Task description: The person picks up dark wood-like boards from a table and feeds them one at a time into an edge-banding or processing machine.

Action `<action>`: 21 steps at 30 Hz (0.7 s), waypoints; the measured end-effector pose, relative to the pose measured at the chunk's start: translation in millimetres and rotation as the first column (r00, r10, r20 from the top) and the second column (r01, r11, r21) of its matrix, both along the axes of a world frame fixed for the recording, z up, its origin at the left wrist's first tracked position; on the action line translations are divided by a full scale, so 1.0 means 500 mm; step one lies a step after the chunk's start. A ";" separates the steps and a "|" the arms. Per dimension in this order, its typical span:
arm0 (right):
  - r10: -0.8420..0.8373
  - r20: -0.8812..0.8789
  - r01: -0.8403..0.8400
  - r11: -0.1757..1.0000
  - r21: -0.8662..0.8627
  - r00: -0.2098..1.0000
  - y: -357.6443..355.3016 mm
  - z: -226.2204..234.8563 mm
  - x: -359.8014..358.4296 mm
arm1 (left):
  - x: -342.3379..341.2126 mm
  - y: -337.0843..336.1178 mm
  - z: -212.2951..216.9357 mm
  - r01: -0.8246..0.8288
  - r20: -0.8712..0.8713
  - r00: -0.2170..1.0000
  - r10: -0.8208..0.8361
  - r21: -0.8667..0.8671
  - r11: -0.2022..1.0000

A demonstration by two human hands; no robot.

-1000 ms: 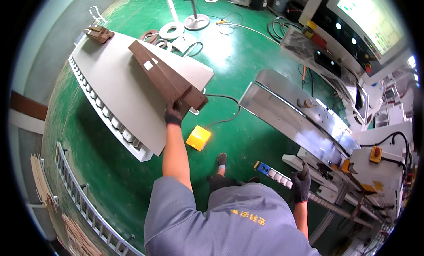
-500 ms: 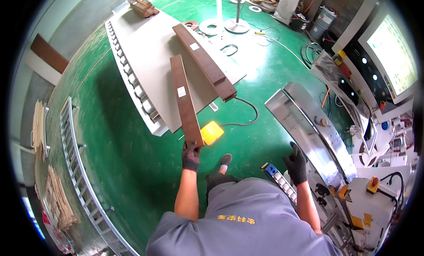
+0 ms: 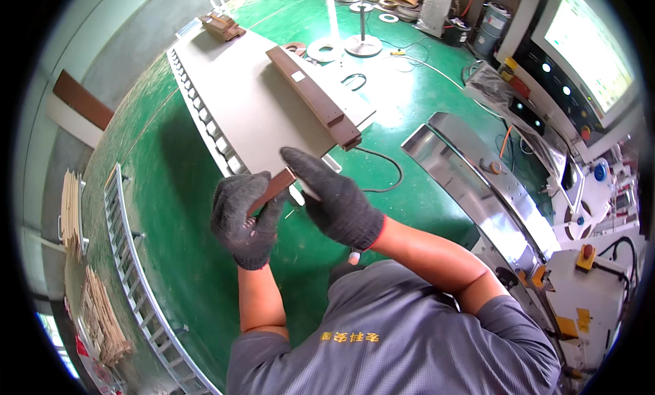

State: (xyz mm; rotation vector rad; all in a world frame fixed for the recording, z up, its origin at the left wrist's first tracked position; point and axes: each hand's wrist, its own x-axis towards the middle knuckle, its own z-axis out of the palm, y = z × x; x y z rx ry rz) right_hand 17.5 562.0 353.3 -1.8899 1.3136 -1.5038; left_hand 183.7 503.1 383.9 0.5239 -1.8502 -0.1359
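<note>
A brown board [image 3: 274, 189] is raised close in front of me, seen nearly end-on, so most of its length is hidden. My left hand [image 3: 244, 217], in a dark grey work glove, is closed around it with the thumb and fingers on opposite sides. At the board's end, my right hand [image 3: 334, 200] lies along the edge, gloved too. Its fingers are stretched out flat; whether it presses on the board I cannot tell. Beyond the hands stands a long pale table [image 3: 235, 98] with a stack of brown boards [image 3: 314, 95] along its right side.
More brown pieces [image 3: 223, 28] lie at the table's far end. To the right is a machine with a curved metal top [image 3: 477, 183], a lit screen [image 3: 590, 50] and a red button [image 3: 587, 250]. A roller rack [image 3: 140, 272] runs along the left. A cable [image 3: 392, 177] crosses the green floor.
My left hand has lifted and turned the board from lengthwise to end-on. My right hand has come from beside the machine across to the board's end. The yellow object on the floor is now hidden.
</note>
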 end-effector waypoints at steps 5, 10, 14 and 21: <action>-0.041 0.066 0.044 0.997 -0.057 0.997 0.015 0.007 -0.016 | -0.059 0.016 -0.003 0.148 -0.152 0.978 -0.143 0.021 0.989; -0.112 0.069 0.107 0.991 0.075 0.991 0.039 0.006 -0.029 | -0.089 0.021 -0.024 0.163 -0.130 0.979 -0.160 0.015 0.986; -0.180 0.049 0.166 0.962 0.219 0.982 0.064 0.026 -0.054 | -0.117 0.042 -0.044 0.172 -0.054 0.984 -0.172 0.002 0.985; -0.253 -0.200 0.280 0.952 0.120 0.946 0.107 0.016 -0.108 | -0.135 0.018 -0.117 0.422 -0.199 0.903 -0.382 0.232 0.876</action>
